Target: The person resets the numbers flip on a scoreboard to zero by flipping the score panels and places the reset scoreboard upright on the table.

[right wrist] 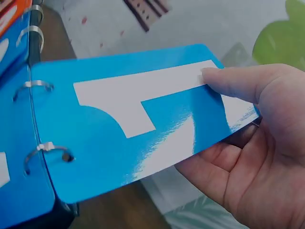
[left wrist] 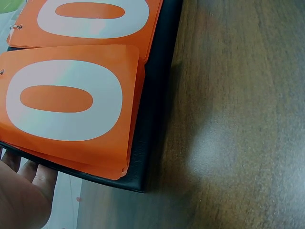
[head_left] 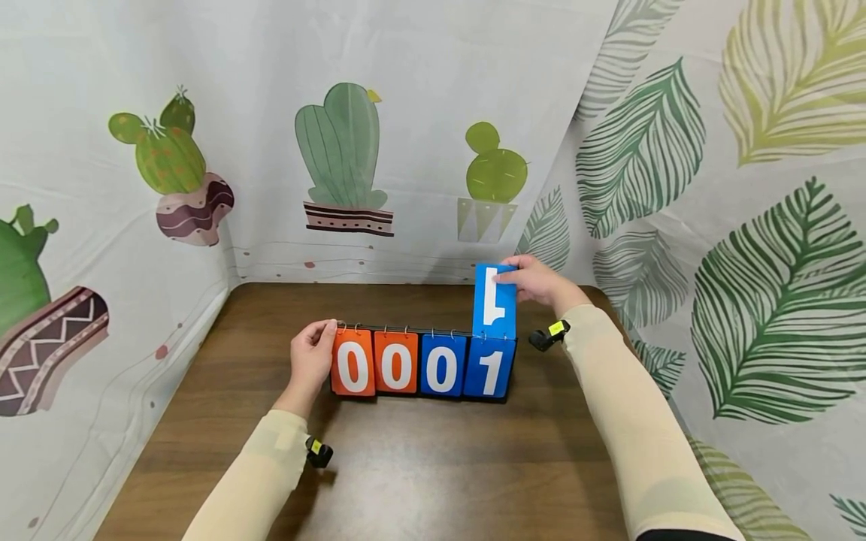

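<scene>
A flip scoreboard [head_left: 419,397] stands on the table, two orange cards at left and two blue at right, showing 0, 0, 0 and 1. My left hand [head_left: 310,359] holds the board's left end; in the left wrist view its fingers [left wrist: 45,179] reach behind the black backing [left wrist: 151,143]. At the right end, my right hand [head_left: 536,282] pinches a blue card [head_left: 504,323] lifted above its rings, its white 1 upside down in the head view. The right wrist view shows the thumb flat on this card [right wrist: 109,157], other fingers beneath, and metal rings [right wrist: 46,147] along its hinge.
The brown wooden table [head_left: 406,481] extends in front of and beside the scoreboard. Hanging cloth [head_left: 419,45] with cactus and leaf prints borders it at the back and sides. A small black camera [head_left: 318,452] sits at the left wrist, another camera [head_left: 546,337] at the right.
</scene>
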The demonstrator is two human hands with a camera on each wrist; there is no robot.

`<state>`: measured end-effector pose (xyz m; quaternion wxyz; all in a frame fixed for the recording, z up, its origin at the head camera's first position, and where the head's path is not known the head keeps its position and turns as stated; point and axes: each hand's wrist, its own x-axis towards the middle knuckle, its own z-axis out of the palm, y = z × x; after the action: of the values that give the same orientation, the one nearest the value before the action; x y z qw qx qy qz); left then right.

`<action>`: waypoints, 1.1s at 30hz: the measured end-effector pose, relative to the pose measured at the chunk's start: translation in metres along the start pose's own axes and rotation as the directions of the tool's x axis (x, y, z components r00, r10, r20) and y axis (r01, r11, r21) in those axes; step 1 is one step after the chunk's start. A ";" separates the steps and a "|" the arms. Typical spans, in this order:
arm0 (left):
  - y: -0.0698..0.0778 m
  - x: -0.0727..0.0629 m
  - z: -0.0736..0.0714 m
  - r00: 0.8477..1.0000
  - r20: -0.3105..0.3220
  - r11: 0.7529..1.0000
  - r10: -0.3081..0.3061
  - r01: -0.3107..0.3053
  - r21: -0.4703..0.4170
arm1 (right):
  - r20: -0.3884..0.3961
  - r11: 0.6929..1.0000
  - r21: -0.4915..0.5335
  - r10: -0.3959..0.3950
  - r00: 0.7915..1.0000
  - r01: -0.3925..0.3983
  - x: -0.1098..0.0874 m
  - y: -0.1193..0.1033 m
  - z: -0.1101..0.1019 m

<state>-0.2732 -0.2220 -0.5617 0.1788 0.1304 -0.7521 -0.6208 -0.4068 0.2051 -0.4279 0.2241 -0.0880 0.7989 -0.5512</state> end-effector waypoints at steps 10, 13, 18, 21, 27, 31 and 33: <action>-0.004 0.001 0.002 1.000 -0.009 1.000 0.017 -0.017 0.008 | 0.117 0.994 -0.013 -0.103 0.988 0.105 -0.036 -0.019 0.010; -0.004 0.002 0.002 1.000 -0.012 1.000 0.024 -0.024 0.014 | 0.162 0.980 -0.095 -0.157 0.974 0.174 -0.054 -0.022 0.016; -0.004 0.002 0.001 1.000 -0.009 1.000 0.014 -0.014 0.009 | 0.277 0.913 -0.214 -0.284 0.918 0.347 -0.084 -0.021 0.026; -0.003 0.002 0.001 1.000 -0.009 1.000 0.012 -0.011 0.010 | 0.350 0.856 -0.246 -0.358 0.866 0.454 -0.099 -0.016 0.033; 0.003 -0.001 0.001 1.000 0.002 1.000 0.001 -0.001 -0.007 | 0.405 0.775 -0.346 -0.385 0.829 0.529 -0.126 0.002 0.055; 0.003 -0.002 0.001 1.000 0.001 1.000 0.004 -0.004 -0.004 | 0.379 0.764 -0.399 -0.367 0.850 0.507 -0.139 0.020 0.073; 0.002 -0.001 0.001 1.000 0.000 1.000 0.000 0.000 0.002 | 0.352 0.746 -0.440 -0.369 0.860 0.500 -0.144 0.029 0.082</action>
<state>-0.2724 -0.2201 -0.5600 0.1784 0.1306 -0.7527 -0.6201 -0.2394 0.2030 -0.4408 0.1523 -0.3964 0.8400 -0.3378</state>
